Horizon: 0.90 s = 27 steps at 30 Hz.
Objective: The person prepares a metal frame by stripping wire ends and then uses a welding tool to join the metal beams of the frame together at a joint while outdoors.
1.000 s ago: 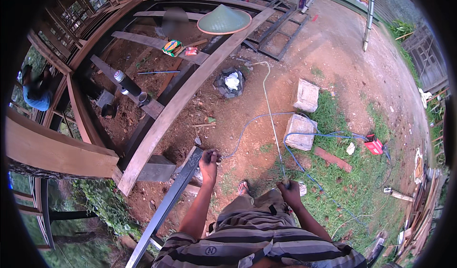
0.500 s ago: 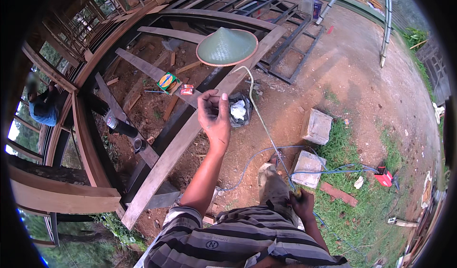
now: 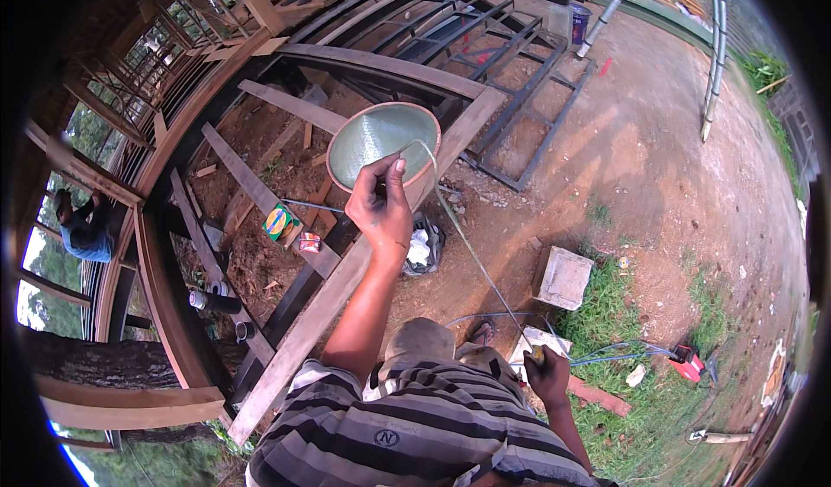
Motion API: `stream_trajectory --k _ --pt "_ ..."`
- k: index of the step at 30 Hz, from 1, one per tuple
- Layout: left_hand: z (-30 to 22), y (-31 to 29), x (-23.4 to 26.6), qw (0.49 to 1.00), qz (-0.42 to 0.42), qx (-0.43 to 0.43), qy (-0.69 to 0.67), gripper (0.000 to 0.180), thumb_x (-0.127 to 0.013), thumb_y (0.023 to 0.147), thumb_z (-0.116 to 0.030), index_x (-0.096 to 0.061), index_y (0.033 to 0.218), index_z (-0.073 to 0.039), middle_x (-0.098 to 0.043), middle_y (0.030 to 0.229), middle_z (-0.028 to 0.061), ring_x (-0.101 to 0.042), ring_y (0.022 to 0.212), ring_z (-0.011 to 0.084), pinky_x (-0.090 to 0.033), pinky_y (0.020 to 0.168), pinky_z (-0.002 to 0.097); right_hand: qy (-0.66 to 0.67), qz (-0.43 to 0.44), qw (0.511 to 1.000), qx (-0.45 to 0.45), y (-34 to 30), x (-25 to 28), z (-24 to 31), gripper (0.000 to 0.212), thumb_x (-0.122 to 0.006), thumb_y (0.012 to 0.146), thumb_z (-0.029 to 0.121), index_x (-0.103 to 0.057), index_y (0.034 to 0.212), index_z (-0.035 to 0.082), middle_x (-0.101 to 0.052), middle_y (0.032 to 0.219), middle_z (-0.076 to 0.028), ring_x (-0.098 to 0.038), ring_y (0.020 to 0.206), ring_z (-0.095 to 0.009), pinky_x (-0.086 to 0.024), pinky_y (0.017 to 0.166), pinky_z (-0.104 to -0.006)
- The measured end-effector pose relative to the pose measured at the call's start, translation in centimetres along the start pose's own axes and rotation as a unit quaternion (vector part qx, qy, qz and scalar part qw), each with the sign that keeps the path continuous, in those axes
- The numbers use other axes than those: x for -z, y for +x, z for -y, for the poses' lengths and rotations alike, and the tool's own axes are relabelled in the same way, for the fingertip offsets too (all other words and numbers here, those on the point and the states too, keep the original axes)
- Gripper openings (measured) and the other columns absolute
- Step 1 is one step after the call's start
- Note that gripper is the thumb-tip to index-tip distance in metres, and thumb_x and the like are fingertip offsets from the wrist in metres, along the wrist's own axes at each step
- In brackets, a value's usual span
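Observation:
My left hand (image 3: 381,206) is raised over the wooden beam, thumb and fingers pinched at the end of a long pale strip. The strip (image 3: 467,243), which looks like a tape measure's blade, arches over and runs down to my right hand (image 3: 547,373). That hand is closed around a small yellowish thing (image 3: 538,354), apparently the tape's case, mostly hidden by the fingers. Just beyond my left hand, a green conical hat (image 3: 368,141) with a pinkish rim appears above the beam, partly covered by the fingers. What carries the hat cannot be seen.
A long wooden beam (image 3: 303,340) crosses in front of me. Planks hold a green-yellow box (image 3: 280,224), a red packet (image 3: 310,242), a dark flask (image 3: 215,302) and a cup (image 3: 244,331). Concrete blocks (image 3: 563,277) and blue cable (image 3: 619,354) lie right. A person in blue (image 3: 86,232) sits left.
The strip's end has come to my left fingertips, which were apart from it. The hat has tilted and shifted left and nearer. My right hand has risen slightly.

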<state>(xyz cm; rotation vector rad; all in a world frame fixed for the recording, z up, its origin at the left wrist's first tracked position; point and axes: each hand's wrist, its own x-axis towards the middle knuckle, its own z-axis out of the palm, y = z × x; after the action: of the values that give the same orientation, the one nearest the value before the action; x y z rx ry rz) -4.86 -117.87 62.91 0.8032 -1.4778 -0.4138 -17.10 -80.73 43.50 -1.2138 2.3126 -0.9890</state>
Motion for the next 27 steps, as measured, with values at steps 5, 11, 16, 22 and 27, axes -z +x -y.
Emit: stream_trajectory --k 5,11,16,22,27 --pt "0.5 -1.9 -0.2 0.992 0.097 -0.054 0.053 0.010 -0.076 0.087 -0.004 -0.069 0.094 -0.001 -0.071 0.081 0.0088 -0.065 0.072 0.0123 -0.051 0.067 0.0276 0.085 -0.042 0.994 -0.047 2.6 1.7 -0.5 0.024 -0.076 0.084 0.019 -0.061 0.078 0.000 -0.061 0.062 -0.019 -0.058 0.051 -0.035 -0.044 0.051 -0.0396" --pt "5.5 -5.0 0.4 0.875 0.445 -0.028 0.187 0.018 -0.076 0.084 -0.017 -0.075 0.098 -0.006 -0.071 0.114 0.0108 -0.066 0.106 0.0321 -0.053 0.090 0.0409 0.146 -0.077 0.985 -0.043 5.4 2.1 -0.9 0.025 -0.076 0.084 0.021 -0.064 0.083 -0.001 -0.064 0.064 -0.019 -0.065 0.057 -0.034 -0.047 0.055 -0.0409" --pt "8.3 -5.5 -2.3 0.873 0.435 0.011 0.222 0.021 -0.072 0.088 -0.025 -0.075 0.103 -0.010 -0.069 0.122 0.0115 -0.065 0.111 0.0323 -0.052 0.094 0.0409 0.111 -0.078 0.990 -0.029 9.2 2.6 -0.2 0.021 -0.076 0.085 0.016 -0.063 0.080 0.001 -0.062 0.062 -0.013 -0.057 0.052 -0.016 -0.044 0.052 -0.0337" --pt "11.1 -2.3 -7.2 0.869 0.444 0.122 0.181 0.025 -0.068 0.091 -0.029 -0.072 0.110 -0.014 -0.073 0.103 0.0129 -0.070 0.094 0.0325 -0.055 0.080 0.0443 0.092 -0.085 0.991 0.048 17.4 2.5 0.8 0.016 -0.076 0.086 0.014 -0.065 0.085 0.002 -0.060 0.060 -0.009 -0.057 0.053 -0.012 -0.045 0.051 -0.0307" --pt "17.6 -1.6 -10.3 0.878 0.424 0.109 0.194 0.024 -0.063 0.093 -0.031 -0.070 0.109 -0.014 -0.071 0.094 0.0152 -0.070 0.086 0.0351 -0.055 0.075 0.0470 0.273 0.014 0.961 -0.030 29.7 -0.5 3.2 0.012 -0.069 0.090 0.007 -0.065 0.099 0.001 -0.057 0.068 -0.003 -0.051 0.053 -0.009 -0.041 0.049 -0.0260"
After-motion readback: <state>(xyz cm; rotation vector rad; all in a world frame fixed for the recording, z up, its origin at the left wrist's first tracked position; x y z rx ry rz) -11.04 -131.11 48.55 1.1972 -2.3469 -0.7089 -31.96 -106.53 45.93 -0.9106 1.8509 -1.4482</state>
